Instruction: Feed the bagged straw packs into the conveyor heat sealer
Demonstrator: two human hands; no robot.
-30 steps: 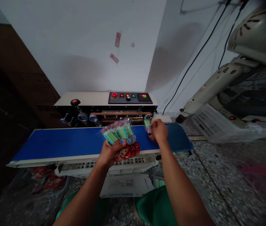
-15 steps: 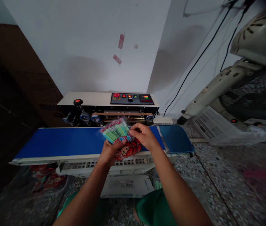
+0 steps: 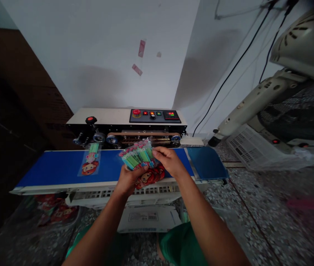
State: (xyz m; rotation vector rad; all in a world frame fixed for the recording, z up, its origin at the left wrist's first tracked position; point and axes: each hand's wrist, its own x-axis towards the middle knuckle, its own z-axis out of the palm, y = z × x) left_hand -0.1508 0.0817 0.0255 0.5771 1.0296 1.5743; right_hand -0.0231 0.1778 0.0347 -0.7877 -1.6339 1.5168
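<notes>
My left hand is closed around a fanned stack of clear plastic packets, with the thumb across their front. Each packet shows green strips and a red-haired cartoon head at its lower end. At the stack's right edge, my right hand pinches with thumb and fingertips, apparently on the edge of one packet. Both hands are over the blue conveyor belt, in front of a band sealing machine. A single packet lies on the belt to the left, its top close to the machine's rollers.
The control panel has lit buttons and a red knob. Below the belt are a white plastic basket, a carton and a bag of red packets. A fan and a white crate stand to the right.
A single packet has come into view on the belt at the left, out from the machine's rollers. My hands and the stack have hardly moved.
</notes>
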